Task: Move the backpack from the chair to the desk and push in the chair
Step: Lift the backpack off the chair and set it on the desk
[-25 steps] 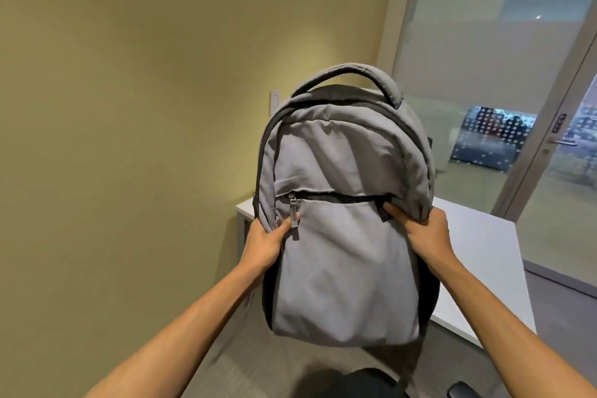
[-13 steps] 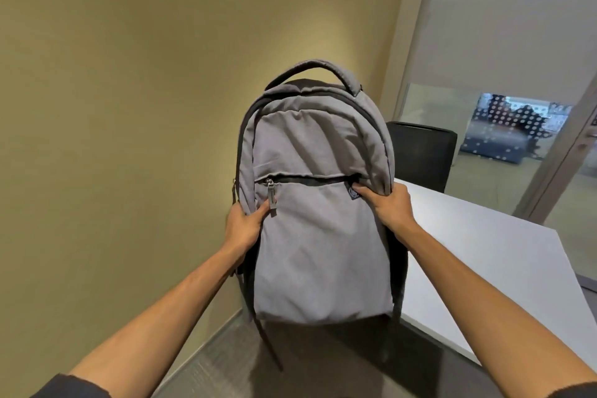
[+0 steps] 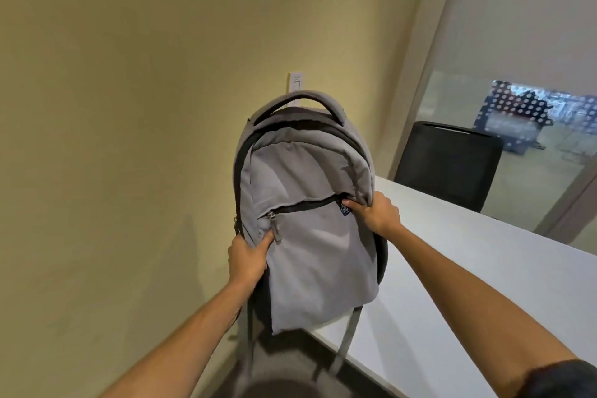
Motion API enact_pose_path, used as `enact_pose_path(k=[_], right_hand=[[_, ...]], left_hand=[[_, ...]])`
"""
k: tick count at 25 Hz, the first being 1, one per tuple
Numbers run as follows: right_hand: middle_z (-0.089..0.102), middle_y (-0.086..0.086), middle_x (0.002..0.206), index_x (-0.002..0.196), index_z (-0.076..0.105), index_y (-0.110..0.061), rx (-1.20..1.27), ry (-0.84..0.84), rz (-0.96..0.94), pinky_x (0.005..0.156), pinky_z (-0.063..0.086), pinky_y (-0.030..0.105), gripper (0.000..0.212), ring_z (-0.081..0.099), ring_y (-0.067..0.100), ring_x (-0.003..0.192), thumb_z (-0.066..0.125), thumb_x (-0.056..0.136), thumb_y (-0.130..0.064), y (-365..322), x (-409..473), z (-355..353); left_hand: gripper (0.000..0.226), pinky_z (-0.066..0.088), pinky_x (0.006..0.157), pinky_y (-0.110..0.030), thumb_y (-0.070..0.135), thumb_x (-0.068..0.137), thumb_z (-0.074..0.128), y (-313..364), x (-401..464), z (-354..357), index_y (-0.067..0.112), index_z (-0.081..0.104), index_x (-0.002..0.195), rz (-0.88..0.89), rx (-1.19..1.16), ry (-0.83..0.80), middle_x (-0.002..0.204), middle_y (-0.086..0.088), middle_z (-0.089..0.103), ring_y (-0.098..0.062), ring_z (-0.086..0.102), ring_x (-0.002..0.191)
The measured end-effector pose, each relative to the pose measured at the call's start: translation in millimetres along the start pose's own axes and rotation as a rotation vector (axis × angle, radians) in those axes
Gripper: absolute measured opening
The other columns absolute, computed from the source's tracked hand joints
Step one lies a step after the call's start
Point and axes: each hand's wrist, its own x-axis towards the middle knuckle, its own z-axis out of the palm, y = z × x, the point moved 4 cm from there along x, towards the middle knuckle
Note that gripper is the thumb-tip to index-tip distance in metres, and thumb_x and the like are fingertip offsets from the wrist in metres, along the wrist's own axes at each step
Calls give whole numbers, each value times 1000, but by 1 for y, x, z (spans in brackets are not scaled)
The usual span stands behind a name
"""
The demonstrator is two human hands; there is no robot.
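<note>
Grey fabric backpack (image 3: 310, 236) upright, tilted, bottom over corner of white desk (image 3: 468, 284). Left hand (image 3: 247, 257) and right hand (image 3: 376, 213) clamped on its sides. Straps dangling.

The grey backpack (image 3: 310, 236) is now carried over the near corner of the white desk (image 3: 452, 284), tilted rightward, its lower right part overlapping the desktop edge instead of hanging over the floor.
</note>
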Motion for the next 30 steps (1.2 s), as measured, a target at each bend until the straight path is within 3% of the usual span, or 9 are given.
enact_pose_path(k=[4, 7, 13, 17, 22, 26, 30], right_hand=[[68, 12, 116, 119, 58, -16, -79, -46, 8, 90, 53, 50, 67, 64, 34, 99, 59, 82, -71, -1, 64, 41], [68, 13, 116, 117, 59, -15, -120, -88, 26, 88, 53, 49, 63, 63, 35, 98, 60, 83, -69, 10, 102, 71], [50, 13, 121, 121, 52, -8, -225, 47, 97, 93, 49, 51, 74, 53, 34, 107, 67, 79, -67, 12, 155, 96], [62, 18, 122, 123, 56, -8, 16, -39, 56, 92, 51, 49, 45, 60, 35, 101, 60, 95, -42, 3, 184, 114], [51, 17, 141, 143, 35, -11, 58, -141, 14, 101, 42, 43, 55, 50, 37, 124, 59, 97, -28, 13, 186, 118], [45, 14, 149, 148, 30, -13, 57, -164, 3, 106, 39, 43, 62, 46, 36, 131, 61, 97, -26, 17, 175, 112], [40, 14, 152, 151, 27, -14, 22, -183, 4, 107, 41, 48, 68, 45, 37, 133, 64, 94, -19, 24, 159, 96]], left_hand=[[48, 54, 90, -48, 33, 82, 76, -44, 39, 25, -3, 64, 112, -187, -44, 90, 110, -21, 70, -39, 65, 102], [53, 48, 98, -43, 26, 82, 78, -68, 58, 42, -6, 60, 120, -241, -59, 148, 121, -23, 66, -41, 61, 112], [40, 47, 85, -39, 23, 86, 74, -94, 88, 74, -6, 58, 108, -289, -91, 221, 111, -25, 65, -36, 58, 99], [32, 49, 71, -35, 30, 86, 73, -97, 98, 90, 2, 58, 93, -264, -49, 198, 92, -17, 67, -35, 64, 86], [36, 38, 48, -15, 35, 76, 82, -103, 108, 86, 20, 50, 71, -262, 31, 200, 69, 5, 59, -10, 57, 61], [36, 45, 56, -23, 35, 73, 84, -101, 108, 86, 13, 56, 78, -289, 28, 167, 78, -2, 62, -17, 58, 66], [43, 45, 76, -32, 29, 71, 85, -88, 112, 80, 6, 59, 95, -326, 33, 169, 92, -6, 60, -26, 56, 83]])
